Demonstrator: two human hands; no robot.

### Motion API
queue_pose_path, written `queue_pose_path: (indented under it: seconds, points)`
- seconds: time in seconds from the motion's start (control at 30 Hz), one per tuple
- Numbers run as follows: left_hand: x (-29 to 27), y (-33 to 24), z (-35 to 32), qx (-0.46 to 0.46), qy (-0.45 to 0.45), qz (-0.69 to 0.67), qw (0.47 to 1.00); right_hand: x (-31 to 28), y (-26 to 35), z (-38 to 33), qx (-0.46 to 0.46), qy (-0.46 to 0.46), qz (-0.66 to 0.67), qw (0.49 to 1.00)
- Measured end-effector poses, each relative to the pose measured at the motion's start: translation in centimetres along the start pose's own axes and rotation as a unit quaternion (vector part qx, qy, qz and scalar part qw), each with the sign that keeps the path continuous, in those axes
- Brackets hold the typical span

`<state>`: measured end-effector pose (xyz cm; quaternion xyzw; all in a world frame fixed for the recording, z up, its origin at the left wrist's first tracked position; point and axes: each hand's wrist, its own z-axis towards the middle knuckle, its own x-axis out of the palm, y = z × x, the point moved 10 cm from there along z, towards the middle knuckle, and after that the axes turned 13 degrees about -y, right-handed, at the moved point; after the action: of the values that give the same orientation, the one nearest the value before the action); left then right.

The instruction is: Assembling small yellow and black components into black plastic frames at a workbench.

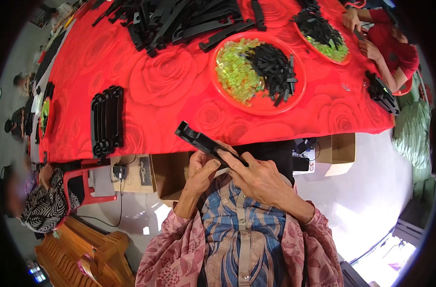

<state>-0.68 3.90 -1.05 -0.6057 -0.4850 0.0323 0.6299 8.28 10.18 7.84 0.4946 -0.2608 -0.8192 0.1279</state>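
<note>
A long black plastic piece [199, 139] with a notched end is held in both hands just off the table's near edge, slanting from upper left to lower right. My left hand [202, 168] grips its underside, thumb laid along the near side. Across its right end lie the fingers of my right hand [256, 179], closed on it. Beyond my hands, a round red tray [270, 106] carries yellow-green translucent pieces [234, 67] on its left and small black strips [274, 71] on its right. To the left, several matching black pieces [108, 119] lie side by side.
A red rose-patterned cloth [163, 79] covers the table. Long black pieces [179, 21] are heaped at the far side. Another loaded tray [323, 36] stands at far right, near a person in red [395, 50]. Someone in a patterned top [48, 198] sits at left. Cardboard boxes [340, 150] stand below.
</note>
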Motion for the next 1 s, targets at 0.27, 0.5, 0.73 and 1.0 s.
queue_pose_path:
  seconds: [0.27,0.5,0.73,1.0]
  points:
    - [0.2,0.3,1.0,0.012,-0.026,-0.037,0.999,-1.3,-1.3,0.0,0.006,-0.076,0.047,0.996]
    - [-0.3,1.9,1.1,-0.017,-0.016,-0.076,0.997,-2.4,-1.5,0.0,0.029,-0.045,0.059,0.997]
    - [-1.3,0.7,-0.1,-0.025,-0.054,-0.128,0.99,-9.4,-11.4,0.6,0.249,-0.218,0.099,0.938]
    - [-2.0,1.6,-0.6,-0.032,-0.063,-0.121,0.99,-9.5,-15.1,5.2,0.137,-0.245,-0.18,0.943]
